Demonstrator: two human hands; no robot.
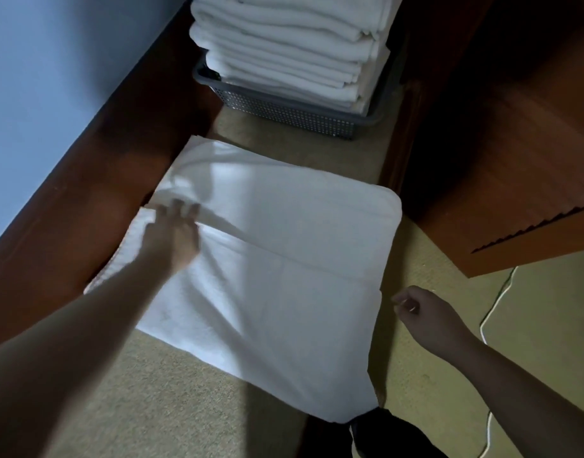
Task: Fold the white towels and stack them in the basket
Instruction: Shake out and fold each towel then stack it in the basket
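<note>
Two hands noted: left hand [171, 226] pressing flat on the towel [284, 259]; right hand [419, 309] loosely curled, empty, just beside its right edge; we judge left nearer.

A white towel [284, 276] lies spread flat on the floor across the middle of the frame, folded over itself so that one layer's edge runs as a straight line across it from left to lower right. Its left part is rumpled, with a raised fold toward the upper left; its right corner is rounded and smooth. At the top centre stands a grey basket [284, 117] with perforated walls, seen at a slant. In it sits a stack [284, 51] of folded white towels, rising well above the rim, folded edges facing the viewer, upper layers running out of the frame.
</note>
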